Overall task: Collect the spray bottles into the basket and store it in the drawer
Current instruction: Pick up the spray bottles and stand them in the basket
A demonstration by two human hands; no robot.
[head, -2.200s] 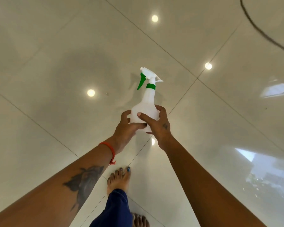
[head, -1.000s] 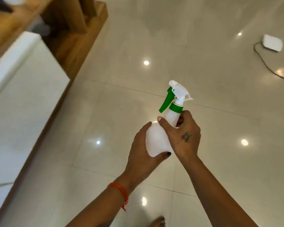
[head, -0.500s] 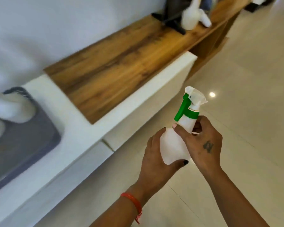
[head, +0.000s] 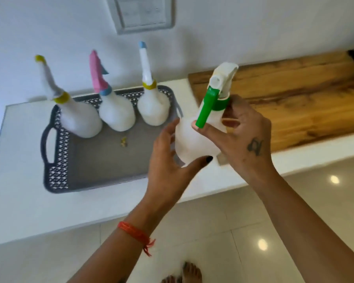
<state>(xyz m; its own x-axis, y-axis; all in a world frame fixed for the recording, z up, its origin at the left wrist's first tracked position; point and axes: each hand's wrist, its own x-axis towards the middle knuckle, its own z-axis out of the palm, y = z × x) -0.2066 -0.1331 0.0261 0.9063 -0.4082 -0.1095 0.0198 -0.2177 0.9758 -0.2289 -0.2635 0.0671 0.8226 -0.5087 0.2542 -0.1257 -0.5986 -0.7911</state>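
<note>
I hold a white spray bottle with a green trigger upright in both hands, above the right end of a grey basket. My left hand cups its body from below and the left. My right hand grips its neck and right side. Three white spray bottles stand in the basket's far half: one with a yellow collar at the left, one with a pink head in the middle, one with a blue tip at the right. The near half of the basket is bare.
The basket rests on a white counter against a white wall. A wooden top continues to the right. A wall switch plate hangs above. Glossy floor tiles and my bare feet lie below.
My view has swung from the floor to the counter, and the basket with three bottles now lies in front of me. Both hands kept the green-trigger bottle and carried it above the basket's right end.
</note>
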